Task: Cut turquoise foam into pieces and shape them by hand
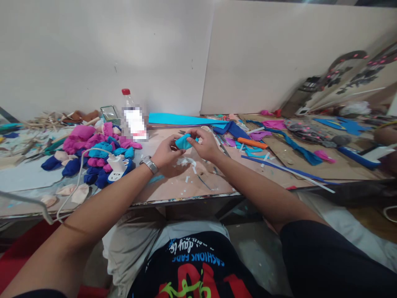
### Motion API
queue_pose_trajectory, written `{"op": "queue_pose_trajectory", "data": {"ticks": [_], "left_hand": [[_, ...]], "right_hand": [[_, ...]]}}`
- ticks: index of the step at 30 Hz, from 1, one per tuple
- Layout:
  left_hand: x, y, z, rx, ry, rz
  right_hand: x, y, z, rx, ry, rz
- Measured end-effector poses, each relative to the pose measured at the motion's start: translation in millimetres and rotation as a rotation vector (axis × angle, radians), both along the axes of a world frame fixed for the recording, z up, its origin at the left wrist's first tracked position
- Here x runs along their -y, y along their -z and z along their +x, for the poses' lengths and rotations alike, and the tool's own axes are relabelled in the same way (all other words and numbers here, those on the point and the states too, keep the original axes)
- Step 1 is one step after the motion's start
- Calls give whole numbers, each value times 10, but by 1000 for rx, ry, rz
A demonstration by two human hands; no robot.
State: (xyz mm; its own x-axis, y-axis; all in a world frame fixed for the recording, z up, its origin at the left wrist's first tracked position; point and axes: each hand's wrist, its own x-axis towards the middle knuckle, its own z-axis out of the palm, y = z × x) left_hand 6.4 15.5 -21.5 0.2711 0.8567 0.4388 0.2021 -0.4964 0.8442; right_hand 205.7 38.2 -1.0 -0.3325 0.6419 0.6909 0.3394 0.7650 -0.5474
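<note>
A small piece of turquoise fabric [183,142], folded or puffed into a rounded shape, is held between both hands above the table. My left hand [168,150], with a metal watch on its wrist, closes on the piece from the left. From the right, my right hand [203,142] pinches its upper edge with thumb and fingers. White scraps [187,179] lie on the tabletop below. Behind the hands stretches a long turquoise strip [186,120] on a stack. An orange utility knife [252,143] rests to the right of my right hand.
Pink and blue fabric puffs [81,138] are heaped at left, around a power strip [118,169] with a white cable. A red-capped bottle [126,97] stands behind them. Blue strips [297,147] and cardboard [279,155] lie at right. A white wall [124,49] bounds the table's back.
</note>
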Motion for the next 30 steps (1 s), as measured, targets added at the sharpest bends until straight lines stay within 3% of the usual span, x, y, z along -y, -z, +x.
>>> {"op": "queue_pose_trajectory", "data": {"ticks": [19,30], "left_hand": [[-5,36,1,-13,5,-22],[4,-21,-48,102,-10,53]], "right_hand": [[-26,19,4,-37,7,-33],[30,-72,32,148,-36,60]]}}
